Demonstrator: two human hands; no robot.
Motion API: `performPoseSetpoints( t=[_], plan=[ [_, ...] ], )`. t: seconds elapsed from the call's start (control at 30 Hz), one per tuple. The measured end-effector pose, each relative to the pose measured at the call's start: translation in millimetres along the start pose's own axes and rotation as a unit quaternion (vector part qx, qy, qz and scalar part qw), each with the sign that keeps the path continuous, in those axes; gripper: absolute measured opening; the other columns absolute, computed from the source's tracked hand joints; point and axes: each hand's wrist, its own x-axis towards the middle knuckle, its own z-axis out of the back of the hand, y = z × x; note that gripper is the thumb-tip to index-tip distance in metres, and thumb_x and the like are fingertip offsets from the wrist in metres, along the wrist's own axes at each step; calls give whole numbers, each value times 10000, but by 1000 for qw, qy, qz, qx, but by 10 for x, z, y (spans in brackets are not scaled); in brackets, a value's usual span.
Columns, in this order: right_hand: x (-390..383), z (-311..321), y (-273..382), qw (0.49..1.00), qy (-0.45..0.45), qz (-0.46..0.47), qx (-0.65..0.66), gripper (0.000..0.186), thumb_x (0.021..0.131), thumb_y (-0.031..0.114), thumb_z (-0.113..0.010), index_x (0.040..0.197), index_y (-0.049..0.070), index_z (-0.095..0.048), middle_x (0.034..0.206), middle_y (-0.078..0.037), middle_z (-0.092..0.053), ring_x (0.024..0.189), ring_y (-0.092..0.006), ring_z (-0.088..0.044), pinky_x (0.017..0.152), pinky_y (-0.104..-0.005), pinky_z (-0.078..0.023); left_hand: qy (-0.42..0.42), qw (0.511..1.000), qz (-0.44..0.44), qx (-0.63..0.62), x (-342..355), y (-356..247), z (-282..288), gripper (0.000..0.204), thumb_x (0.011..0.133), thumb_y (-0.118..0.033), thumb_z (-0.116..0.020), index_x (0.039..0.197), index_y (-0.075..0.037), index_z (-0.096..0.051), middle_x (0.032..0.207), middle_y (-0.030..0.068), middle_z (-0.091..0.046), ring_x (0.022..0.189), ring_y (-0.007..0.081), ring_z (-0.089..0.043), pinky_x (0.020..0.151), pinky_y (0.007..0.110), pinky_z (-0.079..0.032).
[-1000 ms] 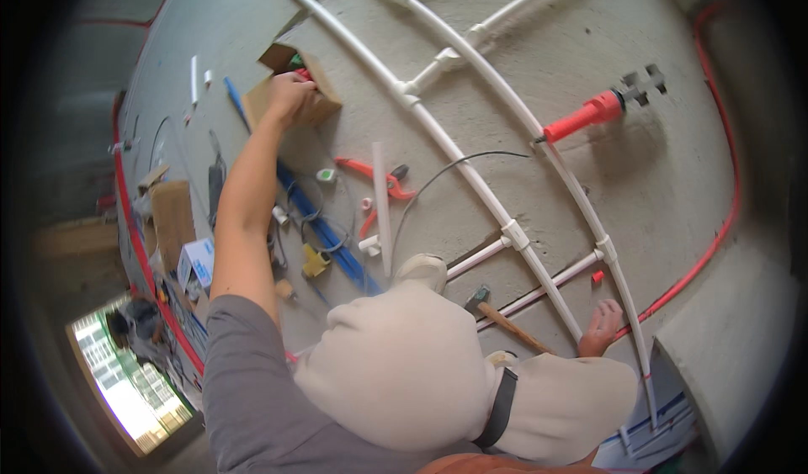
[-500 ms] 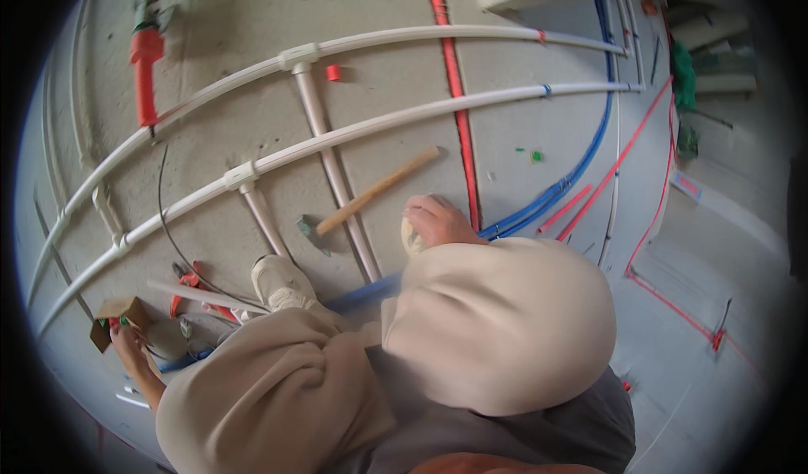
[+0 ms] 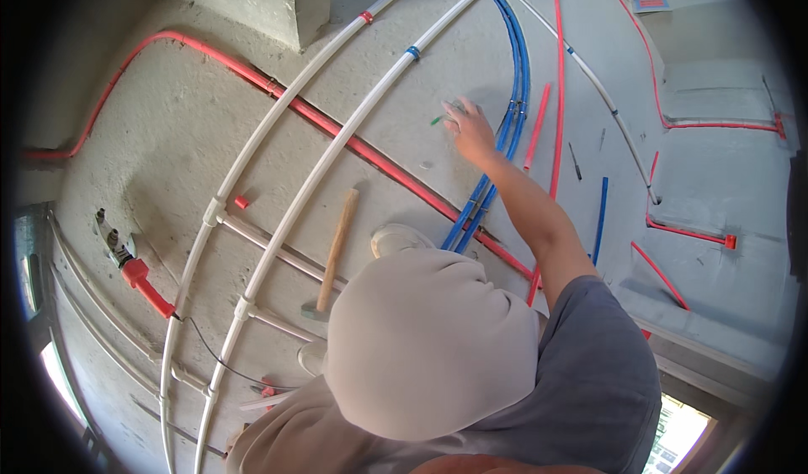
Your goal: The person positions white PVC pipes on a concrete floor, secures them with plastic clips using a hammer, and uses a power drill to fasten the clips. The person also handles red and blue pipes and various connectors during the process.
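Observation:
My right hand [image 3: 469,131] reaches far out over the concrete floor, its arm stretched past my right knee. Its fingers look apart, though slightly blurred. Right at the fingertips is a small green piece [image 3: 436,121], partly covered by them; its kind cannot be made out. My left hand is out of sight behind my legs. A wooden-handled hammer [image 3: 339,247] lies by my feet, its head partly behind my knee.
White pipes [image 3: 290,192] with tee fittings curve across the floor. A red conduit [image 3: 391,169] runs in a groove beneath them. Blue conduits [image 3: 519,70] pass beside my right arm. A red-handled corded tool [image 3: 145,287] is at left; a screwdriver [image 3: 576,161] lies at right.
My right hand has gone from beside my right shoe out to the green piece. The view has swung right, and my left hand, which was at a small cardboard box, has left the picture.

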Motion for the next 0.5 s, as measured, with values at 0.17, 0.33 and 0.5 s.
performPoseSetpoints(
  t=[0.17,0.33,0.5],
  plan=[
    [155,-206,-110,996,43,54,57,390,909,137,-736,1296,181,-726,1281,-68,-663,1188,-328,-602,1005,-432,-536,-43,973,-137,-183,-136,-1299,682,360,1029,-219,-653,1285,32,-692,1209,182,-637,852,298,-644,777,424,-543],
    [128,-272,-291,984,96,142,39,320,883,126,-738,1201,166,-748,1214,-35,-680,1163,-293,-620,934,-426,-564,178,800,-364,-443,-904,-3491,1634,145,947,9,-695,1091,25,-689,1065,133,-662,883,269,-655,713,347,-549],
    [202,-72,50,989,71,124,43,175,894,134,-741,1067,116,-757,1113,-48,-702,1046,-305,-657,871,-425,-570,447,595,-414,-524,-1796,-4879,2541,120,947,-26,-689,1055,20,-713,943,72,-675,827,131,-606,745,286,-497]
  ],
)
